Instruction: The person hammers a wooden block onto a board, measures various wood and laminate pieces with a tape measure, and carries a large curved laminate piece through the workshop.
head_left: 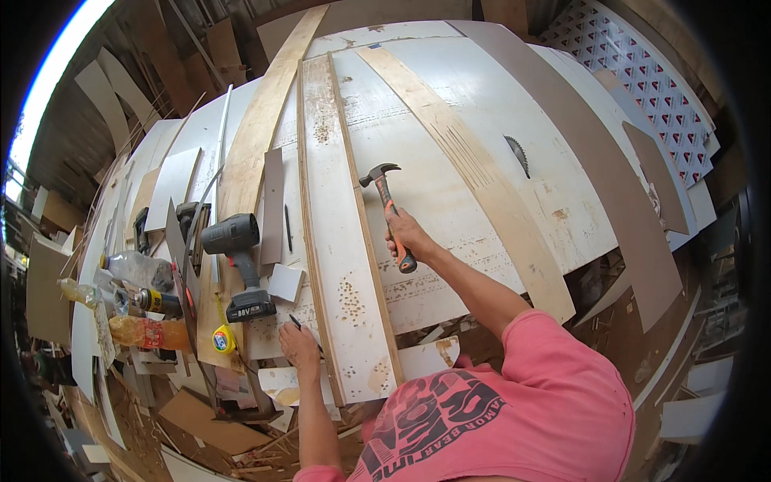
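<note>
My right hand (pixel 411 233) grips a claw hammer (pixel 385 197) with an orange and black handle, held above the white sheet with its head pointing away from me. Under and beside my arms runs a long narrow white panel (pixel 333 241) edged with wooden strips on both long sides, with brown spots along it. My left hand (pixel 301 345) is closed by the panel's near left edge. A thin black pen-like stick (pixel 295 320) pokes out from its fingers; most of it is hidden. A small white block (pixel 286 283) lies just beyond that hand.
Left of the panel are a cordless power tool (pixel 241 257), a yellow tape measure (pixel 223 339), an orange-filled bottle (pixel 148 332) and a spray can (pixel 158 302). A saw blade (pixel 517 156) shows through the sheet on the right. Long boards (pixel 482 177) cross the table; offcuts litter the floor.
</note>
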Motion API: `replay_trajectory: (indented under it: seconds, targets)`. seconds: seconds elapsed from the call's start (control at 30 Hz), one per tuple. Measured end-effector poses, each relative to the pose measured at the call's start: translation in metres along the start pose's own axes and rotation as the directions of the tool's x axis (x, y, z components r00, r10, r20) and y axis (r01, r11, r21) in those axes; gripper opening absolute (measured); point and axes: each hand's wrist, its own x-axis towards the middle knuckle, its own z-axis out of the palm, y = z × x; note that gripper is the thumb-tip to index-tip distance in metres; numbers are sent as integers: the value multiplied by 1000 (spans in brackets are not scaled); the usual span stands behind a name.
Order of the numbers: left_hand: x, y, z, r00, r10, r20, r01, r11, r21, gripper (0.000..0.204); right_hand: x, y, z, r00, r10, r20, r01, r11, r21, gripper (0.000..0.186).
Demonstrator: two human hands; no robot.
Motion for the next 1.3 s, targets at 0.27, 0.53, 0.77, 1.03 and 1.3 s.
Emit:
replay_trajectory:
  seconds: [0.27, 0.53, 0.77, 1.03, 1.3]
  targets:
    - [15, -12, -8, 1000, 9, 10, -7, 978, -211, 15, 18, 3, 8, 1000, 9, 0, -9, 1000, 15, 27]
    - [13, 2, -14, 998, 29, -64, -54, 905, -421, 20, 16, -3, 22, 998, 47, -36, -47, 999, 1, 30]
    - [2, 19, 6, 989, 143, -49, -150, 967, -206, 36, 22, 0, 21, 999, 48, -10, -48, 998, 29, 23]
    - [-15, 13, -15, 986, 115, 123, -76, 957, -279, 28, -9, -2, 33, 990, 138, -13, -138, 990, 23, 22]
    - [6, -2, -13, 991, 136, 4, -132, 968, -215, 28, 17, -6, 47, 988, 150, 31, -152, 984, 88, 24]
